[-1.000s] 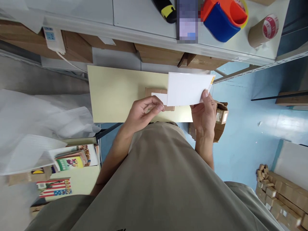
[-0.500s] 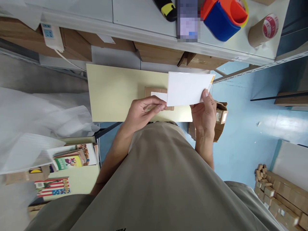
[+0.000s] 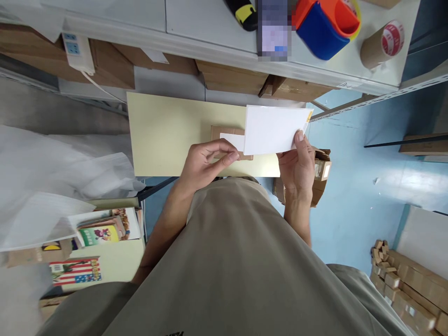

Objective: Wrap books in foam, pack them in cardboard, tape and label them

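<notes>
My right hand [image 3: 297, 163] grips a thin stack of white label sheets [image 3: 275, 128], thumb on top near the right edge and fingers underneath. A small orange mark shows at the stack's far right corner. My left hand [image 3: 206, 165] is at the stack's lower left corner, thumb and forefinger closed in a pinch; whether anything is between their tips I cannot make out. Under the stack and partly hidden by it and my left fingers, a small cardboard box [image 3: 216, 133] with a white label [image 3: 233, 140] lies on the pale yellow tabletop [image 3: 164, 135].
On the shelf [image 3: 210, 23] ahead are a phone [image 3: 274, 35], a blue and orange tape dispenser [image 3: 324, 32], a tape roll [image 3: 380, 46] and a black-yellow tool [image 3: 245, 16]. An open carton [image 3: 317, 186] stands at the right. White foam sheeting [image 3: 52, 186] and books [image 3: 101, 233] are left.
My left fingertips have drawn slightly left from the stack's corner. The right hand and the stack are almost still.
</notes>
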`<state>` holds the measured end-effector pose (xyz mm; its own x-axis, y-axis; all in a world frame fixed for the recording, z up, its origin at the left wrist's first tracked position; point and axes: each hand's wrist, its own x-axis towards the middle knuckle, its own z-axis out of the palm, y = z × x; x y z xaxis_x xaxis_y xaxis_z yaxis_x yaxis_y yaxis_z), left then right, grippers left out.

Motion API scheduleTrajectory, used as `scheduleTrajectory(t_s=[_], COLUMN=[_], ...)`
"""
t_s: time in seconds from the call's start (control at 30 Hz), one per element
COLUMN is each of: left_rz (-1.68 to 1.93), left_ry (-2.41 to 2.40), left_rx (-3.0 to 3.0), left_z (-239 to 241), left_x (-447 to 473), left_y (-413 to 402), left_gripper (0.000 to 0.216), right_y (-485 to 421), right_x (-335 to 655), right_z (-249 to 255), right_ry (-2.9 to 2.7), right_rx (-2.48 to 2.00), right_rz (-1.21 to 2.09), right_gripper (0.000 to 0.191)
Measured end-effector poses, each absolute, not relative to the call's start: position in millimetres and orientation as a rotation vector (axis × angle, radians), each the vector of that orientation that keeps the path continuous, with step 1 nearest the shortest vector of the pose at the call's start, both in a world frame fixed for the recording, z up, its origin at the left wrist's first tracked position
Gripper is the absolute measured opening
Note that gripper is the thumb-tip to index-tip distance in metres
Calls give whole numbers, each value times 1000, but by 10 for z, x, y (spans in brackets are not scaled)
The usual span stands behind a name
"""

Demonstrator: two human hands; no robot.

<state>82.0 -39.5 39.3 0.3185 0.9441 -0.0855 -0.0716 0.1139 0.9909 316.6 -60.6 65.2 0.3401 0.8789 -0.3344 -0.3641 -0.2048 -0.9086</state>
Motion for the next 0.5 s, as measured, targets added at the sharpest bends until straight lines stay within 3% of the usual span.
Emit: scheduleTrajectory(t_s=[0.5], left_rz=[931], left_ry=[967], left_rx=[1229], left_z=[373], left_x=[837], left_y=[-451], left_gripper=[34], right_y=[-671], right_x=[3174], right_z=[666], right_ry=[-532], right_rx=[-1304], right_rz=[1215], right_gripper=[33])
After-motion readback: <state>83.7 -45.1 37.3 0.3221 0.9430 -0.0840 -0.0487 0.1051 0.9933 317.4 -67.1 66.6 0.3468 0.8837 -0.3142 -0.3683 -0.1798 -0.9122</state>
